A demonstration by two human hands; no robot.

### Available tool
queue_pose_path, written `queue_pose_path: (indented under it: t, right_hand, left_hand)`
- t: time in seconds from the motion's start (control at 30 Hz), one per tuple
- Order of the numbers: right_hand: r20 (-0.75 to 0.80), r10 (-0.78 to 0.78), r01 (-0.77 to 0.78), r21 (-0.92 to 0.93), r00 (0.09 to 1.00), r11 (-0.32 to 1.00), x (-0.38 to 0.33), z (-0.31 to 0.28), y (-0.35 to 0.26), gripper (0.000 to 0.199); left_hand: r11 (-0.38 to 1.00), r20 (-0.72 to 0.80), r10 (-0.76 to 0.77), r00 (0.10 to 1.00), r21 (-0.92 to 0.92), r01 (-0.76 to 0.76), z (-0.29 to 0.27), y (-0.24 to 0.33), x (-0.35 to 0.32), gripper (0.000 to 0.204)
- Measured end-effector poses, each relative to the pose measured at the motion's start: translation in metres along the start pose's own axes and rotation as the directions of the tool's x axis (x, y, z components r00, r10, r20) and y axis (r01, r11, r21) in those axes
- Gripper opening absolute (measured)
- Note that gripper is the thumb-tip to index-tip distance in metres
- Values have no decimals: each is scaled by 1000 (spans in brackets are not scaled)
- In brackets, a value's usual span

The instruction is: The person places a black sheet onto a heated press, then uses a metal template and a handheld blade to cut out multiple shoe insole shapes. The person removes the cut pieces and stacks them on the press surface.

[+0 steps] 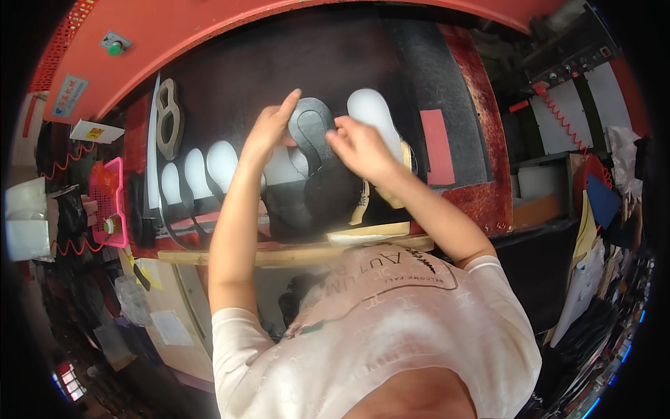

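Note:
A grey insole-shaped piece (314, 126) with a curved outline on its face is between my two hands, joined to or lying over black material (314, 199) below it. My left hand (271, 131) is at its left edge, index finger stretched upward and the other fingers partly hidden by the piece. At the right edge, my right hand (361, 148) pinches with thumb and fingers bent. A white insole (373, 112) lies just beyond my right hand. To the left, several more white insoles stand in a row, among them a larger one (222, 164).
A figure-eight-shaped cutting die (168, 119) lies at the left of the dark board. On the right is a pink strip (437, 146). A red machine beam (223, 31) spans the far side. A pink basket (120, 202) sits left; a wooden strip (188, 258) runs along the near edge.

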State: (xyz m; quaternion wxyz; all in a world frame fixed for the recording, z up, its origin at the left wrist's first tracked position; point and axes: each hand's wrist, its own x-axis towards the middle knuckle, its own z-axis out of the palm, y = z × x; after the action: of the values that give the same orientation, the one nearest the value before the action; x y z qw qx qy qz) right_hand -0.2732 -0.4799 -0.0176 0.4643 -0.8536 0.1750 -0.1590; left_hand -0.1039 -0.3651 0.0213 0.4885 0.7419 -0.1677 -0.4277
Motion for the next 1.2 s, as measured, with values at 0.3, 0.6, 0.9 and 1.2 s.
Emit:
queue_pose_path:
  t: [0.3, 0.6, 0.9, 1.2]
  right_hand:
    - [-159, -209, 199, -78, 965, 977, 52, -12, 31, 18]
    - [-113, -127, 149, 209, 985, 967, 31, -4, 9, 20]
    - [-276, -295, 246, -198, 915, 949, 49, 9, 20, 13]
    - [-404, -303, 275, -126, 863, 953, 46, 6, 27, 18]
  left_hand:
    - [951, 43, 133, 990, 275, -139, 0, -23, 9, 45]
    - [989, 104, 110, 988, -105, -99, 6, -24, -7, 31]
    - [885, 83, 113, 990, -461, -62, 18, -36, -15, 32]
    - [682, 285, 123, 951, -720, 128, 0, -38, -8, 35]
